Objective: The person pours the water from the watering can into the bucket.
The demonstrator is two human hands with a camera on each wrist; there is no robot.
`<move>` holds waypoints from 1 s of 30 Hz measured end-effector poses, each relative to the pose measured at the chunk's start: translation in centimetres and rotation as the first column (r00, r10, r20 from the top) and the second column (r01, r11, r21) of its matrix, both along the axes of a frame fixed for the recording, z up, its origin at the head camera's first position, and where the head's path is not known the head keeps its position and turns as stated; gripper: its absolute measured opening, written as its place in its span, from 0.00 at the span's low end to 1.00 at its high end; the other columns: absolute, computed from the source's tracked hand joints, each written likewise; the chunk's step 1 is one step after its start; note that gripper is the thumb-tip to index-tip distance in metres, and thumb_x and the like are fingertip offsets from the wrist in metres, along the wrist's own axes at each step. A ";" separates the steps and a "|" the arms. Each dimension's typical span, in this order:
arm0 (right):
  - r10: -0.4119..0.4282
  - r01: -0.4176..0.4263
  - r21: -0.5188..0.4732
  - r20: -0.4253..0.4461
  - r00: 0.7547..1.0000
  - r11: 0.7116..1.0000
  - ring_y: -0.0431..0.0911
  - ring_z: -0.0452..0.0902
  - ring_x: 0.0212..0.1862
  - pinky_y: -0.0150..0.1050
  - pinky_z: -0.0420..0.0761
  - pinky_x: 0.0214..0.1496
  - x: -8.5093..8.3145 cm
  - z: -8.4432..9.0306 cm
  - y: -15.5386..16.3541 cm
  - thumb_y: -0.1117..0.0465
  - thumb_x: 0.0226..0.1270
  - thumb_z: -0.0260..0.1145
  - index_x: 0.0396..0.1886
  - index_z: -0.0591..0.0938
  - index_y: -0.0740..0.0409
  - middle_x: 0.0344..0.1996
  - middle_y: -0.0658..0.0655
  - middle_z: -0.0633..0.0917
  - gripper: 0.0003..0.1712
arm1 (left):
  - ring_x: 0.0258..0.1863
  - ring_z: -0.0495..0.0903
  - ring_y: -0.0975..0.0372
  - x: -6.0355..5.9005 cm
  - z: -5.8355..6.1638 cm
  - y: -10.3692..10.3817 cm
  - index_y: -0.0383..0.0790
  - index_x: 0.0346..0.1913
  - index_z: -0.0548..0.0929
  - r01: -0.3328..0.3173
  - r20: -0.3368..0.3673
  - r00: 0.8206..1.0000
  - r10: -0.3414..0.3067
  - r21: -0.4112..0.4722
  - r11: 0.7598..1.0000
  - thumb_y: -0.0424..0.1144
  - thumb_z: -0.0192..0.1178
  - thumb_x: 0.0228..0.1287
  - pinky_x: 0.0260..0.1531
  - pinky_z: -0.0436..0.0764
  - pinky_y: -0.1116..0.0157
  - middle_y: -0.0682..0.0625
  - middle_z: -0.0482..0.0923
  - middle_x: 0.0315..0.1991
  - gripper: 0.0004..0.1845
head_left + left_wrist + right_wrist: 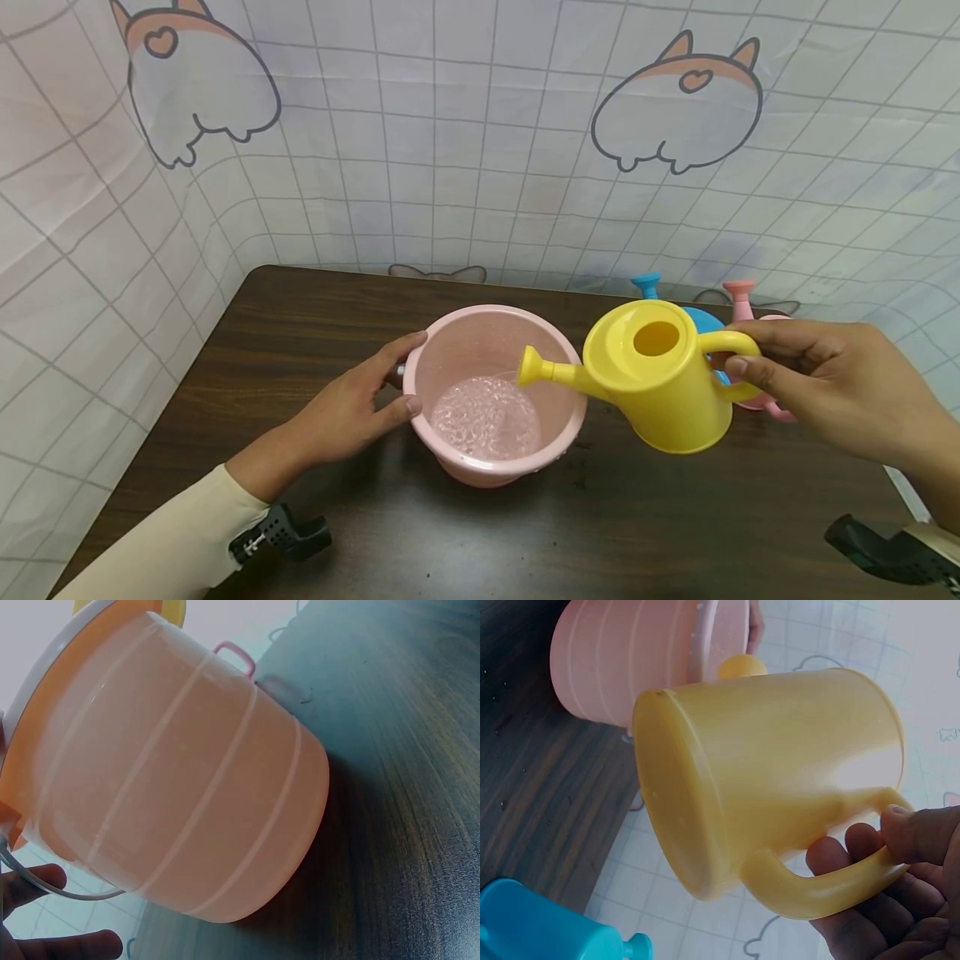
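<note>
While your right hand gripped the handle of the yellow watering can, fingers curled round it and thumb on top, you held that can off the table, tilted toward the pink bucket. The can was at the bucket's 3 o'clock, its spout reaching over the rim and above the rippling water inside.

Your left hand lay spread against the bucket at 9 o'clock, thumb and a finger touching the rim; in the left wrist view, two fingertips stuck out straight near the thin bail handle. Your hands were well apart, the bucket and can between them.

Behind the yellow can, you had a blue watering can at its 1 o'clock and a pink watering can at its 2 o'clock. A gridded sheet hung at 12 o'clock beyond the wood-grain tabletop.
</note>
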State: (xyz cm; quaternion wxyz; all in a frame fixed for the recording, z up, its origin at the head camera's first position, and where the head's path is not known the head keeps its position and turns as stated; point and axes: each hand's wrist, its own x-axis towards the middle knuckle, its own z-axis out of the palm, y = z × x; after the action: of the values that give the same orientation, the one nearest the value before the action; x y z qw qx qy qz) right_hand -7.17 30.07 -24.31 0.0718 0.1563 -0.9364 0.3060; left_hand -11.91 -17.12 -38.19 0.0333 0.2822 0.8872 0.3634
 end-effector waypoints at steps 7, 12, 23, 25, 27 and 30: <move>0.013 -0.013 0.000 0.003 1.000 1.000 0.40 0.80 0.23 0.31 0.76 0.21 0.0 0.0 0.1 0.66 0.67 0.73 0.51 0.89 0.52 0.31 0.46 0.89 0.14 | 0.54 0.81 0.60 0.0 0.0 0.1 0.63 0.82 0.52 -0.003 0.001 1.000 0.003 -0.004 1.000 0.58 0.59 0.74 0.46 0.79 0.50 0.49 0.75 0.64 0.40; 0.027 -0.027 0.008 -0.012 1.000 1.000 0.38 0.80 0.24 0.31 0.75 0.21 0.0 0.0 0.0 0.67 0.67 0.73 0.50 0.88 0.52 0.33 0.46 0.90 0.14 | 0.53 0.81 0.60 0.0 0.1 0.1 0.64 0.82 0.51 -0.008 0.006 1.000 0.008 -0.008 1.000 0.58 0.58 0.74 0.47 0.79 0.49 0.49 0.75 0.64 0.40; 0.026 -0.026 0.000 -0.008 1.000 1.000 0.38 0.82 0.25 0.32 0.76 0.21 0.1 0.1 0.0 0.67 0.65 0.74 0.52 0.89 0.50 0.33 0.43 0.90 0.17 | 0.54 0.81 0.59 0.1 0.1 0.1 0.64 0.82 0.52 -0.010 0.016 1.000 0.010 -0.005 1.000 0.58 0.59 0.73 0.46 0.79 0.49 0.49 0.75 0.64 0.40; 0.031 -0.031 0.000 -0.015 0.999 1.000 0.38 0.82 0.26 0.31 0.76 0.21 0.0 0.1 0.0 0.67 0.65 0.74 0.52 0.89 0.51 0.34 0.44 0.90 0.17 | 0.54 0.81 0.59 0.0 0.0 0.1 0.64 0.82 0.52 -0.012 0.016 1.000 0.012 -0.006 1.000 0.58 0.59 0.73 0.46 0.79 0.50 0.49 0.75 0.64 0.40; 0.032 -0.032 0.000 -0.013 0.999 0.999 0.37 0.83 0.27 0.31 0.76 0.21 0.0 0.1 0.0 0.66 0.66 0.74 0.52 0.89 0.51 0.35 0.45 0.91 0.16 | 0.54 0.81 0.59 0.0 0.0 0.1 0.64 0.82 0.52 -0.011 0.013 1.000 0.011 -0.003 1.000 0.58 0.59 0.73 0.46 0.79 0.50 0.49 0.75 0.64 0.40; 0.028 -0.028 0.006 -0.008 1.000 1.000 0.37 0.83 0.27 0.32 0.77 0.22 0.0 0.2 0.0 0.65 0.66 0.74 0.52 0.89 0.52 0.36 0.46 0.91 0.16 | 0.54 0.81 0.59 0.0 0.0 0.1 0.63 0.82 0.52 -0.007 0.008 1.000 0.007 0.003 1.000 0.57 0.59 0.74 0.45 0.79 0.50 0.49 0.76 0.63 0.40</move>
State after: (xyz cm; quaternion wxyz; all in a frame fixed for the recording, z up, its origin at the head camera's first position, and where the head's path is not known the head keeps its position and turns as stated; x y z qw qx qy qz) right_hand -7.17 30.08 -24.14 0.0707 0.1707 -0.9347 0.3036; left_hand -11.92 -17.04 -38.20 0.0351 0.2776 0.8876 0.3658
